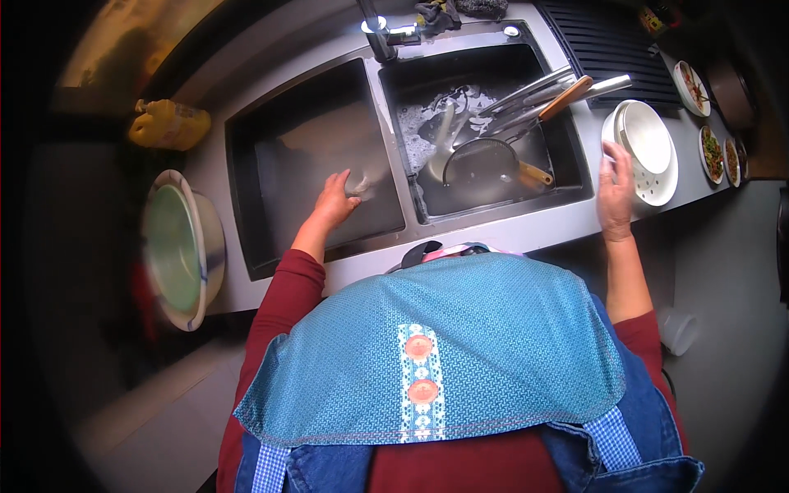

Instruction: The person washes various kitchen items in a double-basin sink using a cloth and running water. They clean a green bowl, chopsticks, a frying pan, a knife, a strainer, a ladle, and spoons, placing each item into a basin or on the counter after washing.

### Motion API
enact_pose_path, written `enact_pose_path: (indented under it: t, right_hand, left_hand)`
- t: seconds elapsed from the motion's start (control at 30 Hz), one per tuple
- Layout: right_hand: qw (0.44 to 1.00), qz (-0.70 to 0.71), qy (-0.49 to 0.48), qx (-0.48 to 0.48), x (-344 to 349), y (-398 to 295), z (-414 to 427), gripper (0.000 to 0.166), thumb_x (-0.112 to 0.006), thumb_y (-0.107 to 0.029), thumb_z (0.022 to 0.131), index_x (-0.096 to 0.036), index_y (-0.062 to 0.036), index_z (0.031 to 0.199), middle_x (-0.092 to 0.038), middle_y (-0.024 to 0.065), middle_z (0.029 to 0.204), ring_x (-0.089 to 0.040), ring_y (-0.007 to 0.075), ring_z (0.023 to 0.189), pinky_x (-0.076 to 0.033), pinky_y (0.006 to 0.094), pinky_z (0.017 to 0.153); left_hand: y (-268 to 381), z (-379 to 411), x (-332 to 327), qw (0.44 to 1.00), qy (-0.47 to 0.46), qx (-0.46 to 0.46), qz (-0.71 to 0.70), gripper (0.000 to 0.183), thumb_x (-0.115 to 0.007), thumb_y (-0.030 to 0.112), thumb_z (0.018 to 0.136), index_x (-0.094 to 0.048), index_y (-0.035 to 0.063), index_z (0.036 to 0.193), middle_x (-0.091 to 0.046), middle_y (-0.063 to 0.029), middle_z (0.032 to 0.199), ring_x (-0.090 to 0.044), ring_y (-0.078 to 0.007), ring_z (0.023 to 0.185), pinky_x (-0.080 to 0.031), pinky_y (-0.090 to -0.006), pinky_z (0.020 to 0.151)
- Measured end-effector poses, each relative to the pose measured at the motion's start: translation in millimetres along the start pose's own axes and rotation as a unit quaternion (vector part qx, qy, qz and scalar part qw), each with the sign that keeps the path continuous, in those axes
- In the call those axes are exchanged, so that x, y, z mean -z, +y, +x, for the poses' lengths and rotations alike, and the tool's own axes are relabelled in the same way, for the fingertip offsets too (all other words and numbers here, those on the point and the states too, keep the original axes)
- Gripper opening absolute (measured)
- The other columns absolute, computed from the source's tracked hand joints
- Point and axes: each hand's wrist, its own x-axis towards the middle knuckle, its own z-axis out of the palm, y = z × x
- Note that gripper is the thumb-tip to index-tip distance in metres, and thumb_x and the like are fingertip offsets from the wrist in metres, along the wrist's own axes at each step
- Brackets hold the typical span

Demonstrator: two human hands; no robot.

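Observation:
My left hand is over the left sink basin, fingers apart and holding nothing. Beside its fingertips a pale, blurred patch shows in the cloudy water; what it is cannot be made out. On the counter to the right, my right hand is slightly blurred, its fingers at the left rim of some stacked white bowls. Under them sits a white dish with holes. The right basin holds soapy water, a mesh strainer, a wooden-handled utensil and several metal utensils leaning on its rim.
A faucet rises behind the basin divider. Left of the sink stand a yellow bottle and a large basin with a green inside. Food dishes line the far right counter, near a black ridged drainboard.

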Motion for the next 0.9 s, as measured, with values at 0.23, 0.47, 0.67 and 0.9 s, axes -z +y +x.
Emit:
enact_pose_path:
  t: [0.23, 0.47, 0.67, 0.9]
  right_hand:
    - [0.969, 0.016, -0.199, 0.148, -117.7, -54.7, 40.5, 0.021, -0.059, -0.005, 0.083, -0.060, -0.0076, 0.104, -0.058, 0.0110, 0.104, -0.058, 0.0305, 0.097, -0.049, 0.0371, 0.084]
    - [0.926, -0.087, -0.312, 0.194, -222.8, -26.7, 92.2, 0.031, -0.055, -0.005, 0.082, -0.057, -0.0069, 0.113, -0.057, 0.0118, 0.112, -0.055, 0.0315, 0.106, -0.046, 0.0388, 0.090]
    - [0.768, -0.289, -0.521, 0.237, -306.8, -4.9, 84.5, 0.041, -0.051, -0.009, 0.083, -0.055, -0.0134, 0.123, -0.046, 0.0076, 0.135, -0.036, 0.0284, 0.131, -0.029, 0.0521, 0.106]
    - [0.684, -0.360, -0.575, 0.268, -308.2, 8.4, 94.5, 0.026, -0.056, -0.021, 0.081, -0.069, -0.0186, 0.104, -0.056, 0.0057, 0.118, -0.046, 0.0236, 0.117, -0.032, 0.0477, 0.100]
  left_hand:
    - [1.0, 42.1, -17.6, 0.995, -0.065, -0.054, 0.059, 0.078, -0.074, 0.027, 0.076, -0.033, 0.0142, 0.141, -0.038, -0.0181, 0.142, -0.037, -0.0354, 0.130, -0.035, -0.0405, 0.106]
    - [-8.0, 52.5, -56.0, 0.964, -0.242, -0.081, 0.080, 0.042, -0.070, 0.027, 0.075, -0.061, 0.0054, 0.110, -0.067, -0.0175, 0.094, -0.064, -0.0348, 0.092, -0.049, -0.0412, 0.084]
    - [0.1, 7.2, 25.1, 0.899, -0.298, 0.051, -0.316, 0.027, -0.060, 0.022, 0.089, -0.065, 0.0001, 0.103, -0.068, -0.0067, 0.089, -0.061, -0.0133, 0.081, -0.049, -0.0286, 0.076]
    - [-19.8, -59.5, 48.7, 0.789, -0.016, 0.125, -0.601, 0.027, -0.057, 0.017, 0.093, -0.059, -0.0028, 0.112, -0.064, -0.0072, 0.101, -0.060, -0.0128, 0.089, -0.049, -0.0267, 0.081]
